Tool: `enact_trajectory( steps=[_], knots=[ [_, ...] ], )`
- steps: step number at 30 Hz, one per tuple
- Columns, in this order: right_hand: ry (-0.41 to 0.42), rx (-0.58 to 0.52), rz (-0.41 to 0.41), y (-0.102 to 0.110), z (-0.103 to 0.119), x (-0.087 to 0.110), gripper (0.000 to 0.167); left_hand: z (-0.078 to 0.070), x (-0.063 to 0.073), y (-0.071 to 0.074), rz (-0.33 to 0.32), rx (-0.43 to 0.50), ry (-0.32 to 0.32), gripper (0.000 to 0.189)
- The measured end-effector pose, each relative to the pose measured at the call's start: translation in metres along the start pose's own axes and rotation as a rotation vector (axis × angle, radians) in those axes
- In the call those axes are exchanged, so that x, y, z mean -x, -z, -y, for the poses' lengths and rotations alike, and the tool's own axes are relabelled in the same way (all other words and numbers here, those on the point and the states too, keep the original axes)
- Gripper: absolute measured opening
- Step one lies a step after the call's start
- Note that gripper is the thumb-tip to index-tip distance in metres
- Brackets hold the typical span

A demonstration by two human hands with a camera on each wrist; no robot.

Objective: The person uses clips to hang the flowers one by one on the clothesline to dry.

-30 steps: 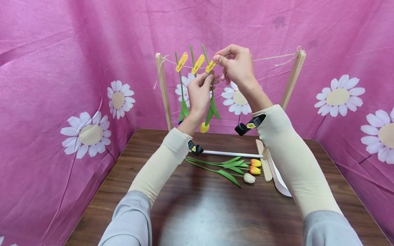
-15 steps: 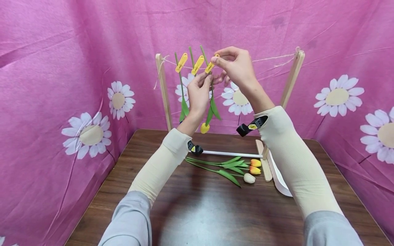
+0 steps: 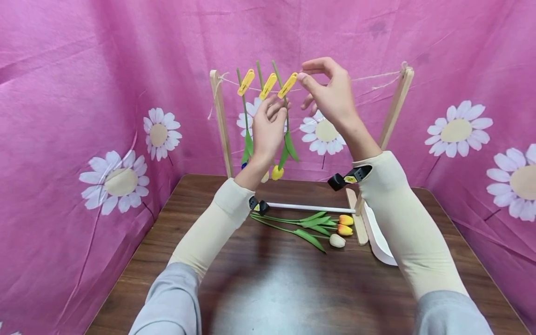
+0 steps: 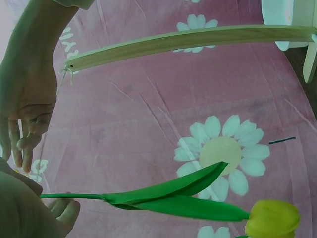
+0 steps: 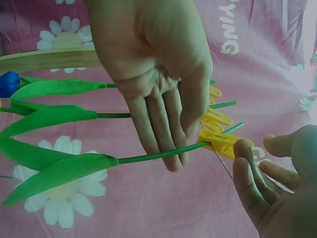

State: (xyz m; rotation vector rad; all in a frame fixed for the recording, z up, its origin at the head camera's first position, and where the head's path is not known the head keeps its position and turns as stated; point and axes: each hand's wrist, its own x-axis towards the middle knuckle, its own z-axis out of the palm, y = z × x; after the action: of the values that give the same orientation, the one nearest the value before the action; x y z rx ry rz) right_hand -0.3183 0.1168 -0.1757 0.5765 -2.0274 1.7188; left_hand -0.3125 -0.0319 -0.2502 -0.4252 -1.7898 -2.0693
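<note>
A yellow-headed artificial tulip (image 3: 278, 172) hangs head down from a string (image 3: 370, 77), its stem held by a yellow clothespin (image 3: 288, 85). My left hand (image 3: 269, 128) is beside that stem, just below the clothespin; in the right wrist view its fingers extend straight behind the stem (image 5: 163, 155), not curled around it. My right hand (image 3: 331, 95) is at the clothespin's outer end, thumb and fingers spread apart. Two more tulips hang to the left under their own yellow clothespins (image 3: 246, 82); one has a blue head (image 5: 9, 84), and my left hand partly hides the other.
Wooden posts (image 3: 395, 109) support the string on both sides, with a white rod (image 3: 311, 207) low between them. Two orange-yellow tulips (image 3: 345, 224) and a white tulip (image 3: 337, 240) lie on the brown table (image 3: 167, 242). A white tray (image 3: 380, 246) is at the right.
My right hand has let go of the third clothespin and drawn slightly right, its fingers spreading. My left hand's fingers have loosened from the stem. The clothespin stays on the string.
</note>
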Motion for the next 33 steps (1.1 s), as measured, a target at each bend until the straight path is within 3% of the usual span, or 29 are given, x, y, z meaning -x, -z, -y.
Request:
enact_trajectory(
  steps=[4,9,14,18,28,33],
  knots=[
    [0.040,-0.011,-0.011,0.005,0.000,0.008,0.025,-0.002,0.009,0.008,0.024,-0.039,0.005,0.050],
    [0.031,0.030,-0.020,0.014,-0.002,0.022,0.015,0.000,0.022,0.020,0.064,-0.089,-0.002,0.050],
    [0.018,0.079,-0.008,0.027,-0.009,0.036,0.007,0.005,0.034,0.034,0.063,-0.068,-0.003,0.044],
    [-0.001,0.127,0.006,0.039,-0.017,0.050,0.009,0.014,0.043,0.049,0.065,-0.018,0.017,0.040],
    [-0.057,0.221,0.063,0.073,-0.043,0.079,0.018,0.043,0.057,0.091,0.086,-0.019,0.082,0.022],
    [-0.132,0.321,0.110,0.096,-0.063,0.092,0.020,0.059,0.067,0.107,0.154,-0.039,0.142,0.022]
  ],
)
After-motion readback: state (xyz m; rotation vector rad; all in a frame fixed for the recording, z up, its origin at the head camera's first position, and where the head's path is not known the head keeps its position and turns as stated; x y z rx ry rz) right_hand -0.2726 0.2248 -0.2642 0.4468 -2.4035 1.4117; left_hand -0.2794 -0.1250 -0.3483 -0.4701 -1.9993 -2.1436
